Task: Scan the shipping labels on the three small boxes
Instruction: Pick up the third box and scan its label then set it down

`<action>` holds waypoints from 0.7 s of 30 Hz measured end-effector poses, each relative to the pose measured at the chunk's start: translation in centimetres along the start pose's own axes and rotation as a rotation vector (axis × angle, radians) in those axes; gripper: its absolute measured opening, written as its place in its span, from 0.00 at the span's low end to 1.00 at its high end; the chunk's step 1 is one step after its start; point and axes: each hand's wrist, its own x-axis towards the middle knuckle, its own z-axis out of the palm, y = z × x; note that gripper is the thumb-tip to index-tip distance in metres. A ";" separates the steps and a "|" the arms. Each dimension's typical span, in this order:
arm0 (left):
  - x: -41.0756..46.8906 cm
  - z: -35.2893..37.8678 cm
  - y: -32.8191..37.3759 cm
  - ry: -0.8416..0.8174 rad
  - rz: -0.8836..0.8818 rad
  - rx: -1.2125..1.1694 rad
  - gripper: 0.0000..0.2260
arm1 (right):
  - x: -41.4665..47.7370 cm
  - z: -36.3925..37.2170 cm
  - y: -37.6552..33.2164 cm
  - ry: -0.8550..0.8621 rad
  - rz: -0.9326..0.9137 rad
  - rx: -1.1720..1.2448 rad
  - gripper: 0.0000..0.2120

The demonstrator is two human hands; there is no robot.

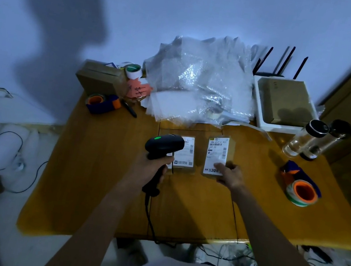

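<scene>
Two small brown boxes with white shipping labels lie side by side on the wooden table (96,189). My left hand (153,166) grips a black barcode scanner (164,146) with a green light on top; its head hangs over the left box (186,155) and hides part of that label. My right hand (231,175) holds the near right corner of the right box (216,156), whose label faces up. A third small box does not show clearly.
Bubble wrap (201,81) is piled at the back. A cardboard box (98,79), tape rolls and a tape dispenser (103,102) sit at back left. Another dispenser (301,187) lies right, beside two glass bottles (307,137) and a white tray holding a box (285,102). The scanner cable hangs over the front edge.
</scene>
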 end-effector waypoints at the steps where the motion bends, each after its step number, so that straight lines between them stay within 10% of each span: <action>1: 0.0 0.0 -0.1 0.002 -0.009 -0.001 0.09 | 0.3 -0.1 0.6 0.002 0.019 0.008 0.20; 21: 0.2 0.9 -2.1 0.071 -0.136 -0.041 0.09 | 4.2 -0.3 3.5 0.029 0.130 -0.057 0.29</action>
